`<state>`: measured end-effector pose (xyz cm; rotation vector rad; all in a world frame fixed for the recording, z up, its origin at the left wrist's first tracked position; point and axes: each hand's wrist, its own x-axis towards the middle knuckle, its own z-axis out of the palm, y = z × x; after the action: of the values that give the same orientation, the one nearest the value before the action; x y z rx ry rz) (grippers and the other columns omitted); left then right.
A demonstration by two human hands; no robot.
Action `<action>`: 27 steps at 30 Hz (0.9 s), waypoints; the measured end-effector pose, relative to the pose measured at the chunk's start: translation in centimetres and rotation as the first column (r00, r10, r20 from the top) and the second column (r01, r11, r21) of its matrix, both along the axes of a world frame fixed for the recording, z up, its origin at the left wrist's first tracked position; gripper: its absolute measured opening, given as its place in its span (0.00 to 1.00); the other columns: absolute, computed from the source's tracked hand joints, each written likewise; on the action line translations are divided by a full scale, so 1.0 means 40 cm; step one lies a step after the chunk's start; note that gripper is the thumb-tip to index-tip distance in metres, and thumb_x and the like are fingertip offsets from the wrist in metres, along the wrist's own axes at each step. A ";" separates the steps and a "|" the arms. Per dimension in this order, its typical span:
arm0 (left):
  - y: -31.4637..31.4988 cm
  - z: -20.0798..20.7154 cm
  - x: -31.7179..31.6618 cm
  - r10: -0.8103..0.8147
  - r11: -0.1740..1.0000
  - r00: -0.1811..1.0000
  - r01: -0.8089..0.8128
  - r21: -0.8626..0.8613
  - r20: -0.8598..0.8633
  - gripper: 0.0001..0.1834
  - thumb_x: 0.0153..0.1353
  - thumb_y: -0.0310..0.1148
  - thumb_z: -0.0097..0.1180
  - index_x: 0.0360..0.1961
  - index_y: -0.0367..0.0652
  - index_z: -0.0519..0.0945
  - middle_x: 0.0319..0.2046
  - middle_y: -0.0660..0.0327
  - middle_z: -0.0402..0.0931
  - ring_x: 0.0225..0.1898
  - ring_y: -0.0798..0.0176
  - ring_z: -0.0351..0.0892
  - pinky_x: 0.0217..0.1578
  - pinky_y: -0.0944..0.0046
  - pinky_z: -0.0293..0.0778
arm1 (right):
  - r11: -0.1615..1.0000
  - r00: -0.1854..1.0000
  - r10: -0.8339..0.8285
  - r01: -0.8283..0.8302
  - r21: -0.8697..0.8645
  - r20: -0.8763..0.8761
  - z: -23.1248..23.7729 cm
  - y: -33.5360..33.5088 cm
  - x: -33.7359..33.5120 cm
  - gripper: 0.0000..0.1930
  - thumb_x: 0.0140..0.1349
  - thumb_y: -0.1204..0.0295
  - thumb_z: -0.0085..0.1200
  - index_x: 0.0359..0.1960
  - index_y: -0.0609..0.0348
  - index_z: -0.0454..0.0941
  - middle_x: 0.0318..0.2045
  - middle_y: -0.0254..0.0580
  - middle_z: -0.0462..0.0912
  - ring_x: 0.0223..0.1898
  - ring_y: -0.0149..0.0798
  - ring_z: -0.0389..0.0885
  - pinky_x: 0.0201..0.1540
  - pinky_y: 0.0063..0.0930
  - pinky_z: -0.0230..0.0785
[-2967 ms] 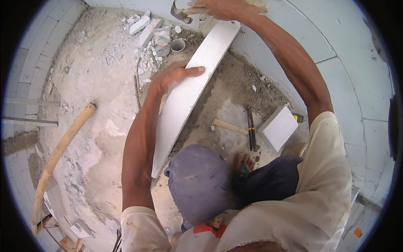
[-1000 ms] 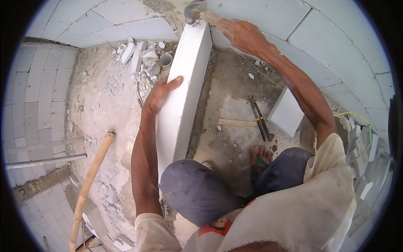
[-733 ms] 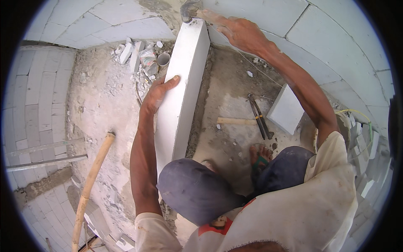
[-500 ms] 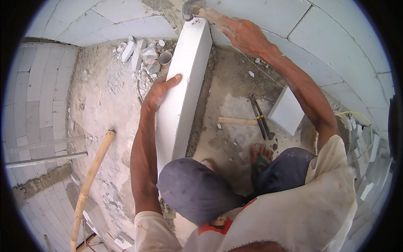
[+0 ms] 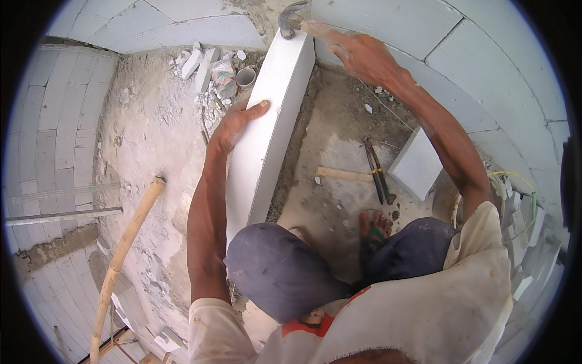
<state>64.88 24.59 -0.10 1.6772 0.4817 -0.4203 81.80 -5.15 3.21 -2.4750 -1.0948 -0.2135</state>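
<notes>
Long white block (image 5: 267,139) on the floor (image 5: 154,139), its far end at 12 o'clock in the view and its near end toward 7 o'clock, beside the person's knee. The left hand (image 5: 236,124), at 10 to 11 o'clock, has its grip closed on the block's left edge: the thumb lies on the upper face, the other fingers largely hidden. The right hand (image 5: 367,57), at 1 o'clock, has its grip wrapped about the handle of a hammer (image 5: 290,21), whose head is at the block's far end; whether the 2 touch cannot be told. At 3 o'clock: a wooden strip (image 5: 344,174), dark-handled pliers (image 5: 376,170) and a smaller white block (image 5: 417,162). At 11 o'clock: a cup (image 5: 245,76) beside a plastic bag (image 5: 224,79). At 8 o'clock: a bamboo pole (image 5: 127,255).
</notes>
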 end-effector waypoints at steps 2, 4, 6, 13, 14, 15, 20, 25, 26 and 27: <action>-0.004 0.003 0.003 0.006 1.000 1.000 -0.006 -0.009 -0.002 0.44 0.62 0.56 0.70 0.64 0.27 0.76 0.46 0.46 0.86 0.41 0.58 0.87 0.44 0.62 0.82 | 1.000 0.998 -0.026 0.026 0.000 -0.052 0.013 -0.005 0.008 0.23 0.77 0.62 0.53 0.72 0.42 0.74 0.34 0.58 0.87 0.33 0.53 0.85 0.48 0.54 0.79; -0.004 -0.006 0.005 0.035 0.999 0.998 -0.036 0.019 0.045 0.45 0.60 0.57 0.72 0.66 0.30 0.77 0.49 0.44 0.85 0.45 0.53 0.87 0.47 0.60 0.82 | 0.999 0.998 -0.027 0.027 0.016 -0.048 0.016 0.009 0.008 0.24 0.77 0.62 0.53 0.73 0.41 0.73 0.32 0.58 0.86 0.32 0.52 0.84 0.48 0.54 0.79; -0.007 0.003 0.006 0.025 1.000 0.999 -0.025 0.004 0.021 0.46 0.59 0.57 0.72 0.67 0.32 0.77 0.51 0.45 0.85 0.47 0.54 0.87 0.48 0.60 0.81 | 1.000 1.000 -0.001 0.001 0.005 0.006 0.002 0.016 -0.013 0.25 0.77 0.61 0.53 0.74 0.41 0.72 0.32 0.56 0.86 0.32 0.51 0.84 0.47 0.53 0.80; 0.016 -0.033 -0.040 -0.132 0.905 0.970 0.035 0.423 0.202 0.46 0.64 0.70 0.58 0.66 0.39 0.78 0.47 0.42 0.86 0.49 0.44 0.87 0.52 0.47 0.81 | 0.962 0.954 0.241 -0.210 0.173 -0.181 0.082 0.093 -0.046 0.30 0.73 0.51 0.55 0.75 0.38 0.71 0.35 0.42 0.82 0.33 0.39 0.82 0.35 0.39 0.77; 0.020 -0.031 -0.076 -0.221 0.819 0.954 0.069 0.570 0.201 0.47 0.65 0.72 0.55 0.65 0.38 0.78 0.49 0.40 0.85 0.50 0.41 0.86 0.53 0.44 0.80 | 0.975 0.919 0.208 -0.169 0.144 -0.336 0.130 0.120 -0.096 0.29 0.73 0.53 0.54 0.74 0.39 0.72 0.42 0.44 0.83 0.39 0.40 0.83 0.40 0.39 0.77; 0.007 -0.024 -0.125 -0.214 0.732 0.949 -0.002 0.681 0.233 0.45 0.67 0.70 0.54 0.69 0.40 0.74 0.55 0.41 0.82 0.55 0.40 0.84 0.58 0.45 0.78 | 0.984 0.897 0.179 -0.162 0.077 -0.404 0.168 0.162 -0.136 0.28 0.73 0.56 0.54 0.73 0.39 0.73 0.49 0.47 0.85 0.44 0.43 0.86 0.46 0.40 0.78; -0.069 0.048 -0.421 -0.303 0.345 0.905 -0.189 0.919 0.300 0.43 0.66 0.63 0.60 0.68 0.38 0.73 0.67 0.43 0.73 0.69 0.43 0.72 0.70 0.35 0.66 | 0.754 0.752 0.656 -0.655 0.037 -0.057 0.179 0.403 -0.223 0.28 0.74 0.54 0.56 0.74 0.33 0.72 0.35 0.41 0.83 0.29 0.32 0.81 0.29 0.31 0.74; -0.197 0.013 -0.583 -0.482 0.170 0.843 -0.176 0.969 0.238 0.33 0.71 0.46 0.58 0.71 0.39 0.70 0.74 0.43 0.63 0.79 0.44 0.56 0.74 0.28 0.54 | 0.203 0.280 0.956 -0.850 -0.487 -0.090 0.332 0.637 -0.629 0.28 0.76 0.70 0.48 0.77 0.38 0.66 0.52 0.52 0.86 0.38 0.50 0.87 0.48 0.43 0.81; -0.203 0.012 -0.576 -0.442 0.129 0.866 -0.196 0.972 0.233 0.32 0.71 0.43 0.57 0.71 0.39 0.70 0.74 0.42 0.63 0.78 0.42 0.57 0.74 0.27 0.55 | 0.122 0.237 0.962 -0.814 -0.568 -0.134 0.326 0.677 -0.681 0.26 0.75 0.70 0.49 0.74 0.39 0.69 0.46 0.51 0.88 0.36 0.49 0.87 0.43 0.43 0.81; -0.211 0.022 -0.593 -0.380 0.073 0.903 -0.188 0.979 0.202 0.31 0.71 0.41 0.56 0.71 0.39 0.70 0.73 0.41 0.64 0.77 0.39 0.58 0.74 0.27 0.55 | 0.018 0.164 0.969 -0.790 -0.613 -0.184 0.324 0.721 -0.753 0.24 0.73 0.70 0.51 0.71 0.40 0.73 0.40 0.50 0.89 0.34 0.48 0.87 0.39 0.43 0.81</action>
<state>41.15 16.15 0.77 3.1547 0.2890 0.3964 51.66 23.69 16.18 -1.4726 -3.0681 0.2445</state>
